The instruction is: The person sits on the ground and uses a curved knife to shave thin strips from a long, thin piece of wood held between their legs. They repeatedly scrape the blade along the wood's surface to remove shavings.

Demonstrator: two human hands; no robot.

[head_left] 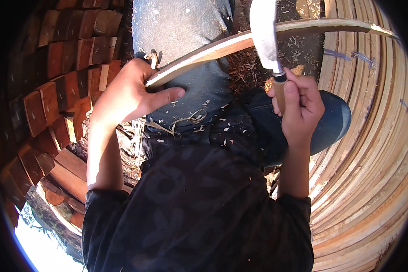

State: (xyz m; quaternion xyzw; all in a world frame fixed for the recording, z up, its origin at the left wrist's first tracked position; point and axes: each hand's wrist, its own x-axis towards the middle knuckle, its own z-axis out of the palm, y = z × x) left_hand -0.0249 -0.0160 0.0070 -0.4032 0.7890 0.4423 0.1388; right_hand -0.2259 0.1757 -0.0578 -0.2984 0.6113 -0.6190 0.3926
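the person sits low, knees drawn up, and the left hand (pixel 131 93) is clamped around the near end of a long, thin, pale wooden strip (pixel 240 43), thumb stretched flat along its underside and the other fingers curled over the top edge. the strip rests across the left knee of the grey dusty trousers (pixel 181 31) and runs up and to the right, its far end bowing over the stack on that side. the right hand (pixel 299 106) is clenched tight on the light wooden handle of a broad-bladed steel knife (pixel 264 34); the blade stands nearly upright and crosses the strip near its middle, the edge lying against or just at the wood, i cannot tell which.

there is not much room here. to the person's left a wall of stacked reddish-brown wooden blocks (pixel 54 90) rises close beside the left forearm. to the right a big curved pile of pale split wooden slats (pixel 371 149) fills the whole side, its nearest edges just beside the right elbow and the dark blue knee (pixel 335 118). the only open patch is the strip of shaving-strewn ground (pixel 299 50) ahead between the knees. curls of pale wood shavings (pixel 186 120) lie on the lap of the black patterned shirt (pixel 195 208).
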